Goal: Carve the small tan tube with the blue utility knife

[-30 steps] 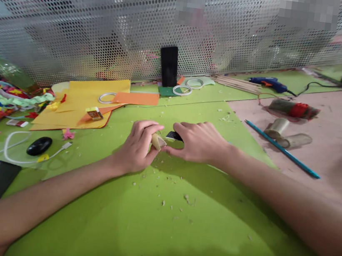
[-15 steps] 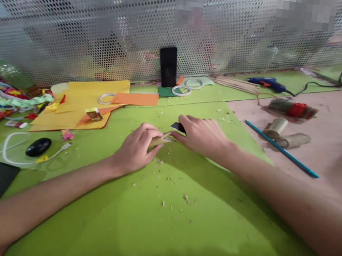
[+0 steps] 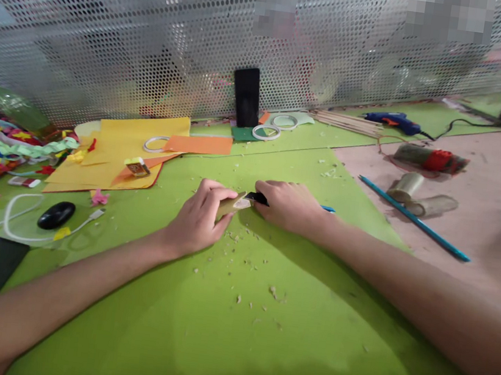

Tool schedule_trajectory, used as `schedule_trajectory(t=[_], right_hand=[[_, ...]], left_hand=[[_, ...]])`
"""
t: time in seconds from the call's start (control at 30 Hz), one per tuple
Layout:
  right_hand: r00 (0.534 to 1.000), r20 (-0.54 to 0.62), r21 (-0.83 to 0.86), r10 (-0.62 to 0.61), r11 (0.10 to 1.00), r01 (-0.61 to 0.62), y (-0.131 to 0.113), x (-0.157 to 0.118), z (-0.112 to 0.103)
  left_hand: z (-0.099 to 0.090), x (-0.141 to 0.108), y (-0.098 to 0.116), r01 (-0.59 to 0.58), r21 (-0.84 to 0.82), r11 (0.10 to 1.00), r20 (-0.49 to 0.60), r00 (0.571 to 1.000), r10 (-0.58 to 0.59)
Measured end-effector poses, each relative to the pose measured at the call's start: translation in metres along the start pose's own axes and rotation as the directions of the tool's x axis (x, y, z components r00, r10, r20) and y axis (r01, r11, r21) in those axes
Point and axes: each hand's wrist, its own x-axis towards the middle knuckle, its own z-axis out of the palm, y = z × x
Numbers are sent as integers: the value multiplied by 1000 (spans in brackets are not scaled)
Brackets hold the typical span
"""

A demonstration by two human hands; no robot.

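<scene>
My left hand is closed around a pale tan bamboo piece, whose cut, light end points right. My right hand grips a utility knife. Its dark blade end lies at the cut end of the bamboo, and a blue tip of the handle shows beyond the hand. Both hands are low over the green table. Small shavings are scattered below and around them.
Behind stand a phone and a perforated metal screen. Tape rolls and yellow paper lie left of centre. To the right are a blue stick, short bamboo tubes and a glue gun. A black mouse lies left.
My right hand has moved slightly left and down, turning so the knife blade comes to the bamboo's end. The blue knife end now shows. My left hand has hardly moved.
</scene>
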Motion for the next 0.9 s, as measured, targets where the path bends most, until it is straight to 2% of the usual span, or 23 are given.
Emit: schedule_trajectory(t=[0.33, 0.43, 0.6, 0.8, 0.9], right_hand=[[1000, 19, 2, 0, 1000, 0, 0, 0, 0], [1000, 29, -1, -7, 1000, 7, 0, 0, -1], [999, 34, 11, -12, 1000, 12, 0, 0, -2], [999, 31, 27, -25, 999, 24, 1, -1, -1], [999, 18, 22, -39, 999, 39, 2, -1, 0]], left_hand=[[-1, 2, 0, -27, -14, 1000, -11, 1000, 27], [0, 2, 0, -34, -17, 999, 14, 999, 35], [0, 2, 2, 0, 19, 1000, 37, 999, 0], [-5, 6, 5, 75, -78, 994, 125, 990, -65], [-6, 5, 4, 88, -109, 990, 123, 990, -75]])
